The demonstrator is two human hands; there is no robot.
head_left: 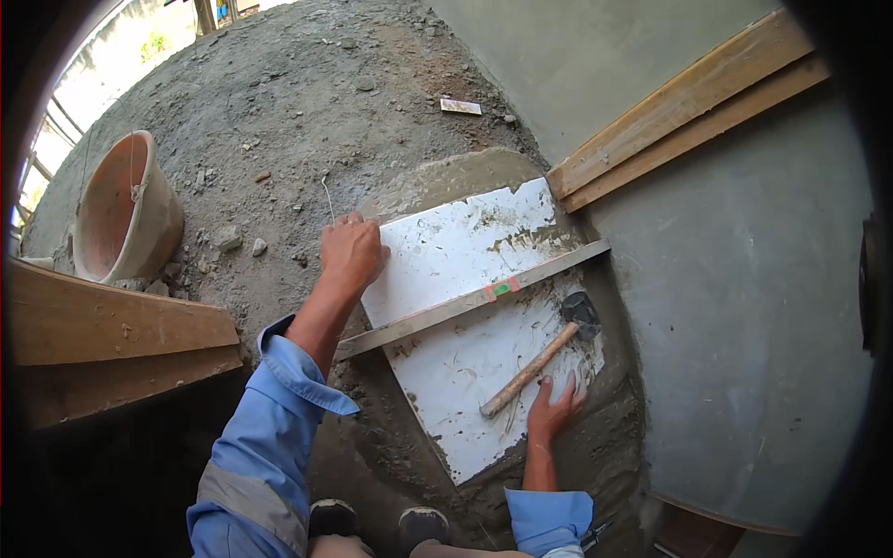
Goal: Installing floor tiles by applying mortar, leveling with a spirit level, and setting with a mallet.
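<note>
Two white, mortar-smeared tiles lie on wet mortar: a far tile and a near tile. Across them, about where they meet, lies a long spirit level with a green vial. A mallet with a wooden handle and dark head rests on the near tile. My left hand is closed at the far tile's left edge; its fingertips are hidden, and a thin pale wire shows just beyond it. My right hand lies with fingers apart on the near tile, beside the mallet handle.
A mortar-crusted bucket stands on rough, stony ground at the left. Wooden boards jut in from the left and lean from the grey wall at the right. A small tile scrap lies farther off.
</note>
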